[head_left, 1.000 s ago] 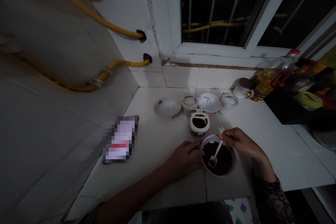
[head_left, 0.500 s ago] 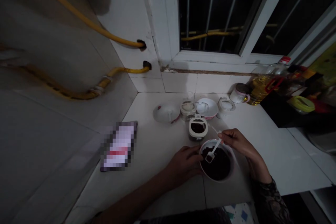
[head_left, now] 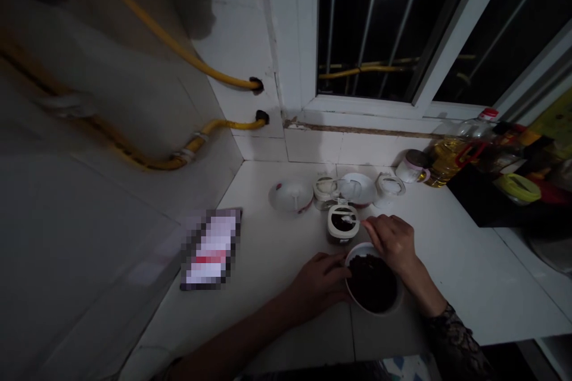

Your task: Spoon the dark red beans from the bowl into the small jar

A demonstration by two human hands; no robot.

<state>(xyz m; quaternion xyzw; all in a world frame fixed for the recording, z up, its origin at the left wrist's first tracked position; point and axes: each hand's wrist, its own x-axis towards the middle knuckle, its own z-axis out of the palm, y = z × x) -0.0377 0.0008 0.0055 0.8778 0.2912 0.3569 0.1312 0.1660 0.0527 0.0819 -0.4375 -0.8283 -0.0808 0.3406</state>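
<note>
My left hand [head_left: 325, 281] grips the left side of a white bowl [head_left: 364, 248], its fingers against the rim. Dark, lumpy contents [head_left: 374, 286] fill much of the bowl. In my right hand [head_left: 394, 242] is a small white spoon [head_left: 348, 220], pinched by its handle. The spoon's head is at the opening of a seasoning jar [head_left: 343, 232] with dark contents. Whether it touches them I cannot tell. The jar stands just behind the bowl, its clear lid tipped back.
Behind the jar are a shallow dish [head_left: 291, 197], two more seasoning jars [head_left: 326, 190] and a white bowl [head_left: 365, 186]. A pixelated phone-like slab [head_left: 211, 250] lies at left. An oil bottle [head_left: 451, 155] and a lidded mug [head_left: 412, 166] stand at back right. Yellow hoses [head_left: 170, 50] run along the wall.
My right hand has moved the spoon up and left, from over the bowl to the opening of the dark-filled jar. My left hand stays on the bowl. The camera view has shifted slightly.
</note>
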